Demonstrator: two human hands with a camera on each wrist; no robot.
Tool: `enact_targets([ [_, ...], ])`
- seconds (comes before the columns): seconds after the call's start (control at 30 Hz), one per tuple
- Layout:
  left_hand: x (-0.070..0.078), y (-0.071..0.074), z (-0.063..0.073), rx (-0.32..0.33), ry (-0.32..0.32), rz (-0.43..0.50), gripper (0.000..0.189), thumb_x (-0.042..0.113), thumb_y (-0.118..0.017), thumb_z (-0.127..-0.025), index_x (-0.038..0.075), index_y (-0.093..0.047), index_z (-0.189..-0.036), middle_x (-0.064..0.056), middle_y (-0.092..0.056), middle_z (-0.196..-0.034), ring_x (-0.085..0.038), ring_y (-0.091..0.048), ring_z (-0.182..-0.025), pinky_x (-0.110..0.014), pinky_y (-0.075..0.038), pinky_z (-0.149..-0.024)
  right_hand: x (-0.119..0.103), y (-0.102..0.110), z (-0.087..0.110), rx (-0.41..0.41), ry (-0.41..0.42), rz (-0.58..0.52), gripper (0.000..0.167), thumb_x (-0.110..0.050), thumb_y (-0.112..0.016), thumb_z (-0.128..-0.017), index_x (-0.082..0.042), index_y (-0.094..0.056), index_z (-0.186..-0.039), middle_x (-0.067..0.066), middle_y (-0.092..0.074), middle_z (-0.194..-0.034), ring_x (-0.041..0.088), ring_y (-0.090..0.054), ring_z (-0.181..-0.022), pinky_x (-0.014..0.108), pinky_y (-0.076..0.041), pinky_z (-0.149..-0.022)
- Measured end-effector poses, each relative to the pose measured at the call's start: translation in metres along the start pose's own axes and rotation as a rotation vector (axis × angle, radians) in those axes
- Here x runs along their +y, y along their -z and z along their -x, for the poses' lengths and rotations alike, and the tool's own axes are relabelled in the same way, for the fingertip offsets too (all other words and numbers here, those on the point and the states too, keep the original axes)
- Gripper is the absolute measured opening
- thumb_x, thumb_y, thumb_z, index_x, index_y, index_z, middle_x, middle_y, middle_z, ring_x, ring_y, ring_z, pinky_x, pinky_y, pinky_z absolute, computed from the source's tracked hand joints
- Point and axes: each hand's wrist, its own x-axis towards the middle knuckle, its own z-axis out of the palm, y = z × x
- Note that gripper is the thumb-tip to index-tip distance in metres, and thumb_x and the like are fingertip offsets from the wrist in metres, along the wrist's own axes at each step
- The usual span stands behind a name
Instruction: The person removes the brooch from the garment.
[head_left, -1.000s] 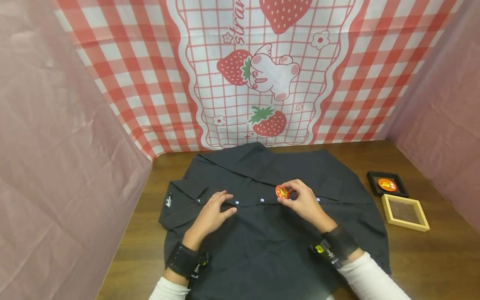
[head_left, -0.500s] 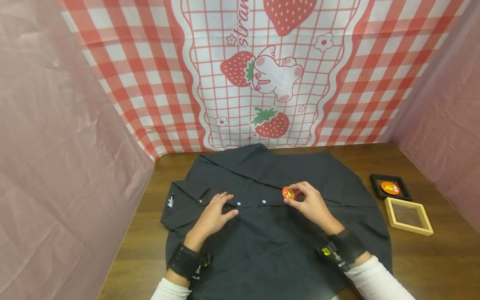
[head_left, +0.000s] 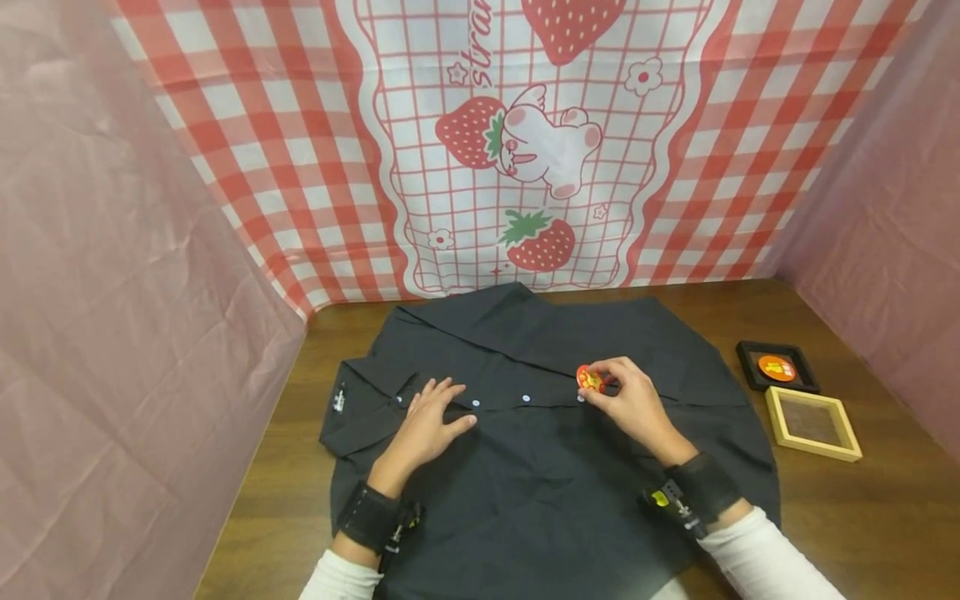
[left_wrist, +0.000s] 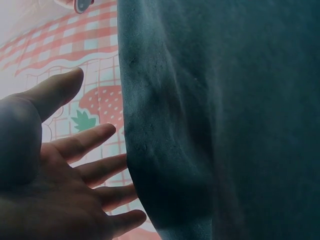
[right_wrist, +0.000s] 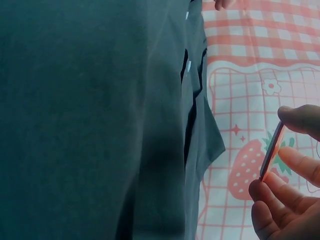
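Observation:
A dark shirt (head_left: 510, 483) lies spread on the table, its collar to the left and a row of pale buttons across it. Over the right part of that row, my right hand (head_left: 630, 402) pinches a round red and yellow badge (head_left: 589, 378) between thumb and fingers. The right wrist view catches the badge (right_wrist: 271, 151) edge-on, held by its rim. My left hand (head_left: 427, 422) is spread with straight fingers over the shirt near the collar. In the left wrist view, the left hand (left_wrist: 75, 185) holds nothing.
On the right side of the wooden table (head_left: 892, 525), a black frame (head_left: 750, 354) bears a round orange badge (head_left: 776, 367). Just in front of it lies a pale wooden frame (head_left: 847, 425). A checked strawberry cloth (head_left: 525, 167) hangs behind, with pink cloth (head_left: 135, 333) at the sides.
My right hand has moved to the right along the button row with the badge in its fingers. The left hand has stayed in nearly the same place.

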Motion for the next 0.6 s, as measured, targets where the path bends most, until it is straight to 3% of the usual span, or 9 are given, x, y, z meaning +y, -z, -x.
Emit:
enact_targets([
  [0.6, 0.001, 0.001, 0.0, -0.021, 0.009, 0.011, 0.06, 0.034, -0.069, -0.089, 0.008, -0.051, -0.14, -0.022, -0.037, -0.154, -0.042, -0.019, -0.148, -0.06, -0.015, -0.119, 0.009, 0.014, 0.002, 0.071, -0.026, 0.032, 0.036, -0.015, -0.084, -0.075, -0.002, -0.069, -0.105, 0.016, -0.062, -0.099, 0.029, -0.062, -0.082, 0.033, -0.047, -0.069],
])
